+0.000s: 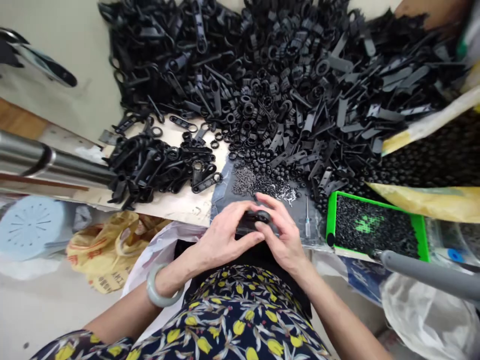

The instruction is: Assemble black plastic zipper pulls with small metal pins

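Note:
Between my two hands, over the table's front edge, is a small black plastic part with a round end (263, 216). My left hand (227, 232) pinches it from the left, thumb below and fingers above. From the right, my right hand (283, 235) closes its fingertips around the round end. Most of the part is hidden by the fingers. Just beyond the hands lie small grey pieces (244, 181), black beads (262, 160) and silver pins (288, 194) on a dark mat. A thin screwdriver (308, 220) rests right of my right hand.
A large heap of black plastic parts (262, 75) covers the back. A smaller pile of black strap-like pieces (161, 165) sits left. At right are a green tray (331, 220) of tiny black pieces and a grey bar (427, 272). A metal tube (75, 162) crosses the left side.

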Motion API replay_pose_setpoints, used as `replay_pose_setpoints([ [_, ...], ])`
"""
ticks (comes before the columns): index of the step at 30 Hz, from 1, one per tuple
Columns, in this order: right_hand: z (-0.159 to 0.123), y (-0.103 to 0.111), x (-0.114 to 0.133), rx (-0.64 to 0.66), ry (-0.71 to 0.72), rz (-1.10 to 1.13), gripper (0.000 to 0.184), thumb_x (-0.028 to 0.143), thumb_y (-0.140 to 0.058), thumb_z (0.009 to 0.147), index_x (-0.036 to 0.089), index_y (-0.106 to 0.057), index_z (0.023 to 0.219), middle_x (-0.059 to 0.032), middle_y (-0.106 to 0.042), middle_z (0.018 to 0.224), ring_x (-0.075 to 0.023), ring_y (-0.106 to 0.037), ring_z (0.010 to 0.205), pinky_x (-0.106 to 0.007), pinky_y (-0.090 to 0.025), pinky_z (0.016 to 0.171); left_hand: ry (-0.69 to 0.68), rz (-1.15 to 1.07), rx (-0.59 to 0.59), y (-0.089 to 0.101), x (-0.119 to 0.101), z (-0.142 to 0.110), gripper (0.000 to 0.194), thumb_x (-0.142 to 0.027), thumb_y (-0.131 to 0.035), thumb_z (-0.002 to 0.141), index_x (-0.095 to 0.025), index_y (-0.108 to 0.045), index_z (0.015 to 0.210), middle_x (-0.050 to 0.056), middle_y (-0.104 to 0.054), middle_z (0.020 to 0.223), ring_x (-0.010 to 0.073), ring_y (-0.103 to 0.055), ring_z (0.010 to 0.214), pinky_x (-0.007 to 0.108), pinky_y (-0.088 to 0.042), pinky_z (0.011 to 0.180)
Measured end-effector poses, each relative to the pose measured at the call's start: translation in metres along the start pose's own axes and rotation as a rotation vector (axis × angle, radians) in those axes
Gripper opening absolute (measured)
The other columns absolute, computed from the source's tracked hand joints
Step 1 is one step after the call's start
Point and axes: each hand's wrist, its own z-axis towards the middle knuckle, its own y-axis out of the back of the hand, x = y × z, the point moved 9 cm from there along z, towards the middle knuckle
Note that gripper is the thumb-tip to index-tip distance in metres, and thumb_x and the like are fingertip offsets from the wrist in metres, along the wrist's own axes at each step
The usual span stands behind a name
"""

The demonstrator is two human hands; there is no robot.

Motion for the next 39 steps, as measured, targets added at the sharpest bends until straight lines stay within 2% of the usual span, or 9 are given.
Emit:
replay_pose_setpoints([
  [3,0.0,0.006,0.0,0.001,0.04,-0.071,0.02,0.026,-0.063,0.101,0.026,-0.074,0.118,-0.0062,-0.073,0.119,-0.0207,-0.069,0.113,-0.035,-0.057,0.1,0.131,-0.137,-0.105,0.004,0.007,-0.001,0.047,-0.045,-0.065,0.098,-0.02,-0.053,0.136,0.013,-0.068,0.131,0.026,-0.066,0.12,0.041,-0.054,0.104],
  [6,-0.002,0.006,-0.012,-0.015,-0.027,-0.021,0.022,0.03,-0.061,0.103,0.026,-0.072,0.121,-0.0048,-0.075,0.112,-0.0189,-0.072,0.099,-0.031,-0.059,0.089,0.17,-0.266,-0.002,-0.01,0.007,0.0,0.037,-0.038,-0.056,0.103,-0.021,-0.056,0.136,0.01,-0.071,0.128,0.0226,-0.069,0.115,0.036,-0.055,0.101],
  [12,0.001,0.01,-0.014,-0.035,-0.016,-0.024,0.029,0.037,-0.066,0.099,0.026,-0.073,0.126,-0.0084,-0.069,0.125,-0.0243,-0.064,0.123,-0.041,-0.051,0.11,0.106,-0.173,0.092,-0.015,0.004,0.003,0.027,-0.032,-0.05,0.105,-0.017,-0.069,0.118,0.007,-0.077,0.106,0.0182,-0.07,0.088,0.031,-0.055,0.083],
  [18,-0.004,-0.011,-0.024,0.078,-0.234,0.309,0.029,0.039,-0.062,0.102,0.027,-0.071,0.126,-0.0078,-0.073,0.132,-0.0235,-0.068,0.125,-0.043,-0.052,0.113,0.03,-0.194,0.047,-0.015,-0.004,0.002,0.031,-0.029,-0.051,0.104,-0.018,-0.067,0.128,0.011,-0.074,0.123,0.0236,-0.069,0.112,0.038,-0.054,0.102],
  [22,-0.009,-0.004,-0.015,0.027,-0.171,0.239,0.024,0.039,-0.063,0.102,0.025,-0.073,0.117,-0.0092,-0.068,0.141,-0.0265,-0.06,0.137,-0.047,-0.046,0.119,0.141,-0.326,-0.063,-0.001,0.013,-0.005,0.037,-0.04,-0.061,0.1,-0.02,-0.064,0.131,0.013,-0.07,0.132,0.0272,-0.065,0.125,0.045,-0.051,0.111],
  [24,-0.011,-0.002,-0.011,0.037,-0.155,0.221,0.023,0.039,-0.06,0.103,0.025,-0.071,0.118,-0.0097,-0.072,0.134,-0.0256,-0.064,0.131,-0.044,-0.052,0.114,0.126,-0.354,-0.155,0.011,0.014,-0.008,0.059,-0.049,-0.072,0.092,-0.021,-0.055,0.14,0.016,-0.057,0.148,0.0317,-0.053,0.141,0.051,-0.046,0.118],
  [27,-0.014,-0.013,-0.007,0.154,-0.166,0.245,0.024,0.038,-0.057,0.105,0.024,-0.066,0.122,-0.0076,-0.078,0.112,-0.0217,-0.076,0.105,-0.035,-0.063,0.092,0.068,-0.402,-0.013,0.001,0.0,-0.005,0.086,-0.047,-0.08,0.085,-0.025,-0.038,0.157,0.016,-0.039,0.164,0.0341,-0.042,0.151,0.053,-0.041,0.123],
  [30,-0.016,-0.021,-0.001,0.216,-0.119,0.223,0.021,0.035,-0.059,0.103,0.025,-0.065,0.12,-0.0061,-0.077,0.112,-0.0196,-0.076,0.098,-0.03,-0.063,0.085,0.04,-0.513,0.197,-0.016,-0.02,-0.001,0.068,-0.034,-0.065,0.098,-0.028,-0.036,0.159,0.014,-0.05,0.158,0.0287,-0.055,0.141,0.047,-0.05,0.115],
  [39,-0.023,-0.017,-0.01,0.247,-0.165,0.12,0.014,0.034,-0.066,0.098,0.023,-0.068,0.106,-0.0039,-0.078,0.096,-0.0191,-0.076,0.083,-0.028,-0.061,0.075,0.026,-0.43,0.267,-0.018,-0.035,-0.005,0.05,-0.031,-0.058,0.101,-0.025,-0.049,0.15,0.01,-0.067,0.131,0.0214,-0.068,0.105,0.035,-0.057,0.09],
])
